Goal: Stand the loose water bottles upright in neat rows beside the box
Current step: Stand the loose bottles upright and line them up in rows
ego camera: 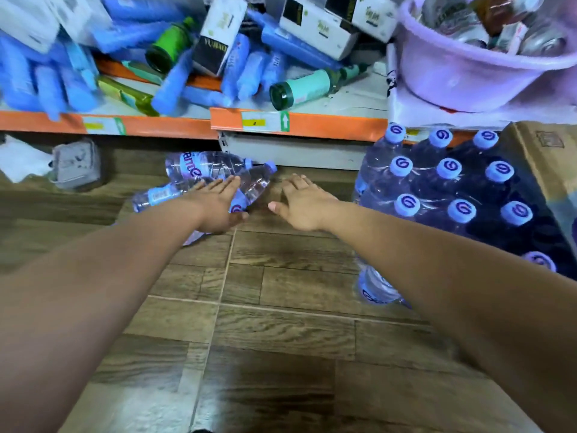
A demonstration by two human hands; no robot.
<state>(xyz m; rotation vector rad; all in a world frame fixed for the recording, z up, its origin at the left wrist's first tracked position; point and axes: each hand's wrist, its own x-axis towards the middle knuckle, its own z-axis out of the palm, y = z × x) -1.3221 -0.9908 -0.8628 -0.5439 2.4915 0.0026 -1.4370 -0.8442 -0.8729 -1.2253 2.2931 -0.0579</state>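
- Clear plastic water bottles with pale blue caps are the things of this task; a few loose bottles (218, 179) lie on their sides on the wood-pattern floor (281, 323), just below the orange shelf edge (296, 123).
- Upright bottles (449, 189) stand in rows of three, close together, just beside the cardboard box (543, 157) at the right. One more bottle (374, 285) stands nearer to the camera, partly hidden behind the right forearm.
- Left hand (218, 207) is open, fingers stretched, and lies over the lying bottles; it seems to touch one of them, but the fingers are not closed around anything.
- Right hand (304, 207) is open too, palm down, empty, between the lying bottles and the standing rows, touching none of them.
- I judge the step in hand is the reach for the next loose bottles; much of the work looks done, since many bottles stand and only a few lie.
- The next move calls for closing each hand around one bottle body, lifting it clear of its neighbours, turning it cap up, and setting it at the free edge of the rows.
- A lying bottle can roll away under a flat palm, so the grip should come from the sides.
- The shelf above holds blue packets, green bottles and a lilac basin (468, 70); they are not part of the task.
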